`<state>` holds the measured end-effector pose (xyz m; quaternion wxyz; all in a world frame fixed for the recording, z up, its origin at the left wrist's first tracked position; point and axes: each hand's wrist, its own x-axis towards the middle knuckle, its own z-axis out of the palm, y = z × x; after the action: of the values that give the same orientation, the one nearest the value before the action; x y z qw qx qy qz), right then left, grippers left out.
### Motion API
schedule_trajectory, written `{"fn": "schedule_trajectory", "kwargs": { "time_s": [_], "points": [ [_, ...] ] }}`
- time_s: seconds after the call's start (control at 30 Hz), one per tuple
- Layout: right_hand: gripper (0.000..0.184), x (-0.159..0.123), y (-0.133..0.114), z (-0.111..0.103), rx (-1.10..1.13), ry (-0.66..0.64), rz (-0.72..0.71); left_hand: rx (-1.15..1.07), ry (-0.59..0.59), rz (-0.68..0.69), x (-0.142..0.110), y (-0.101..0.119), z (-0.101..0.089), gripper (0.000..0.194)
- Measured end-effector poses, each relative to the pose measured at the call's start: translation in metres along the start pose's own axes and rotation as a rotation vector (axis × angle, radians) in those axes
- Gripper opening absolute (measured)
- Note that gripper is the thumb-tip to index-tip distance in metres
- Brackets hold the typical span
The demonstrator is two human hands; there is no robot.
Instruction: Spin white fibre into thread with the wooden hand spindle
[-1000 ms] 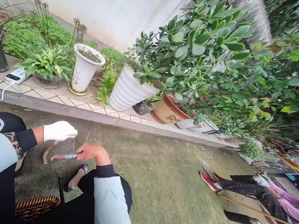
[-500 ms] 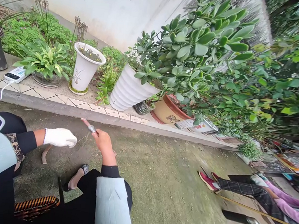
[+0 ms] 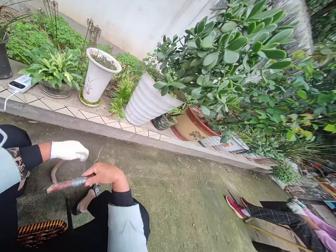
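My left hand point(image 3: 69, 150), in a white knit glove, has its fingers pinched on a thin wire point(image 3: 85, 166) that runs down towards a stick. The reddish-brown stick point(image 3: 61, 186) lies in the grip of my bare right hand point(image 3: 104, 175), its far end pointing left. Silvery wire is wound in a coil point(image 3: 78, 181) around the stick beside my right fingertips. Behind the stick, a curved brown piece point(image 3: 54, 172) appears to rest on the ground, partly covered by my left hand.
A tiled ledge point(image 3: 100, 119) carries potted plants, including a ribbed white pot point(image 3: 149, 100), and a white device point(image 3: 21, 83) with a cable. By my legs is a woven basket point(image 3: 40, 230). At right, another person's red shoe point(image 3: 234, 207) and legs show near a dark cylinder point(image 3: 271, 250).
My right hand has turned the stick, so its end swings from pointing up and away to pointing left and down. My left hand has risen slightly, with the wire now running downward.
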<state>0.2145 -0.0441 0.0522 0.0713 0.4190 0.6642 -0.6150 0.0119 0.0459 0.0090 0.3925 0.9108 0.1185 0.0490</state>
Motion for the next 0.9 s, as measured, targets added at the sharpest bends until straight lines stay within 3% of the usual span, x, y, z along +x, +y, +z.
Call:
{"fn": "schedule_trajectory", "kwargs": {
  "time_s": [0.07, 0.17, 0.23, 0.3, 0.4, 0.5, 0.63, 0.73, 0.8, 0.9],
  "points": [
    [0.029, -0.017, 0.001, -0.006, 0.112, 0.253, -0.1, -0.103, 0.001, -0.042, 0.002, 0.001, 0.0, 0.024],
    [0.028, -0.031, 0.014, -0.018, 0.362, 0.745, -0.154, -0.248, 0.012, -0.148, 0.004, 0.008, -0.001, 0.026],
    [0.031, -0.031, 0.026, -0.025, 0.509, 0.969, -0.172, -0.272, 0.001, -0.181, 0.004, 0.013, -0.002, 0.025],
    [0.032, -0.027, 0.037, -0.03, 0.512, 1.102, -0.11, -0.236, -0.043, -0.131, 0.005, 0.016, -0.001, 0.023],
    [0.027, -0.019, 0.044, -0.031, 0.167, 1.164, 0.163, -0.166, -0.086, -0.02, 0.004, 0.016, 0.0, 0.023],
    [0.025, -0.011, 0.039, -0.026, -0.253, 1.059, 0.421, -0.096, -0.06, 0.039, 0.003, 0.017, -0.002, 0.026],
    [0.024, 0.006, 0.023, -0.014, -0.518, 0.667, 0.556, 0.063, 0.069, -0.008, 0.001, 0.016, -0.007, 0.027],
    [0.016, 0.022, 0.01, -0.001, -0.551, 0.302, 0.445, 0.202, 0.117, -0.046, 0.001, 0.011, -0.007, 0.025],
    [0.014, 0.025, 0.003, 0.006, -0.437, 0.092, 0.312, 0.256, 0.129, -0.054, 0.001, 0.005, -0.004, 0.024],
    [0.02, 0.014, -0.003, 0.007, -0.161, -0.024, 0.091, 0.289, 0.158, -0.091, 0.004, -0.005, 0.0, 0.026]
  ]
}}
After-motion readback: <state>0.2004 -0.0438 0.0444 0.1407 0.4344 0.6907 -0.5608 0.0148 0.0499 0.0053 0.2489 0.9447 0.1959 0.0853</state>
